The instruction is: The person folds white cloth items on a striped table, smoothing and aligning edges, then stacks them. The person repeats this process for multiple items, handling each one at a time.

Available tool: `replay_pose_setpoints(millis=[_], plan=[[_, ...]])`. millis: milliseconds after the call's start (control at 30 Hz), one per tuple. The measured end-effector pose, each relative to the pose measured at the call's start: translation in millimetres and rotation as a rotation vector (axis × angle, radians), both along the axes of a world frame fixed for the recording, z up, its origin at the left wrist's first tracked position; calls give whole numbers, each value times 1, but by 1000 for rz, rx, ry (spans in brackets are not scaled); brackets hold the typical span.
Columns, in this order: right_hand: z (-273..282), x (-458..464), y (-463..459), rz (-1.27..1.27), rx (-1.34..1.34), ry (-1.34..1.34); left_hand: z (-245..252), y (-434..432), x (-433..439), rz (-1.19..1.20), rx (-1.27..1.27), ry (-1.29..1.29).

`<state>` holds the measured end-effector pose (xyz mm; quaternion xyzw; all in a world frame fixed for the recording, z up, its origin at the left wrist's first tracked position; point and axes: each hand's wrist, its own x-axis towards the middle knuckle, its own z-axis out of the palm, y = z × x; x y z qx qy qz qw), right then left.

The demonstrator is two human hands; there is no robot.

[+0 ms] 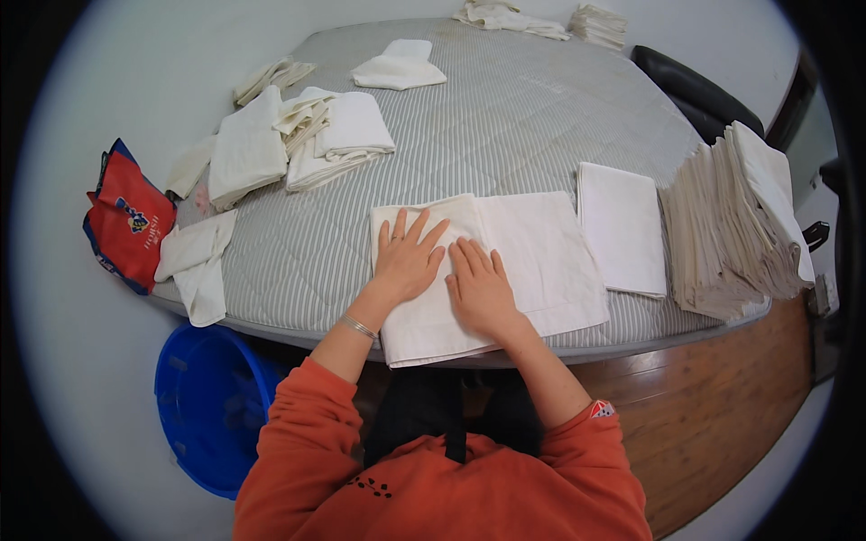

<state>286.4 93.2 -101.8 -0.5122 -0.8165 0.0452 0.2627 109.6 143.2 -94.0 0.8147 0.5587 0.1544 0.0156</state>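
Before me a white cloth [541, 257] lies partly folded at the near edge of the mattress, its left part doubled over and its right part spread flat. My left hand [407, 260] rests palm down on the folded left part, fingers spread. Just to its right, my right hand [480, 287] lies flat on the same cloth with its fingers nearly together. Neither hand grips anything. A folded white cloth [622, 230] sits close to the right of it, and farther right stands a tall stack of folded cloths [727, 223].
The striped mattress [514, 128] carries folded cloth piles [247, 152] at left and a cloth stack [599, 26] at the far edge. A red bag [132, 220] is at far left. Below it stands a blue plastic tub [210, 406]. A black padded backrest [697, 95] adjoins the right side.
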Motion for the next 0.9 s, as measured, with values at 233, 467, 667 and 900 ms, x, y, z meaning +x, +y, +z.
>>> replay_pose_setpoints(millis=[233, 467, 667, 900], plan=[[-9, 5, 47, -77, -101, -112, -6, 7, 7, 53, -16, 49], [-20, 1, 91, -137, -109, -90, -16, 9, 7, 51, 39, 13], [-16, 0, 88, -124, -110, -65, -14, 6, 5, 51, 37, 33], [-5, 26, 32, 28, -118, -90, -8, -26, -2, -5, -6, 62]])
